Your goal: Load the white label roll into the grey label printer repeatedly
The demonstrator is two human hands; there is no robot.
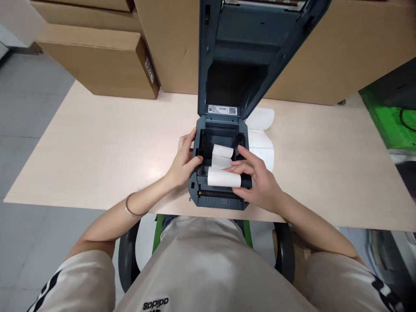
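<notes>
A dark grey label printer (221, 201) stands at the table's front edge, its lid (247, 54) swung up and back. Inside the bay lies a white label strip (223, 177), curled and bent into several segments. My left hand (182, 164) grips the printer's left wall, thumb over the rim and fingers along the outside. From the right, my right hand (261, 182) reaches into the bay, its thumb and fingers closed around the right end of the label strip. Those fingers partly hide the strip and the bay's right side.
More white labels (261, 141) lie on the table (130, 134) behind the printer's right side. Cardboard boxes (97, 65) line the table's back. At the far right is a green surface (383, 117) with a dark object and a cable. Chair armrests (128, 255) flank my body.
</notes>
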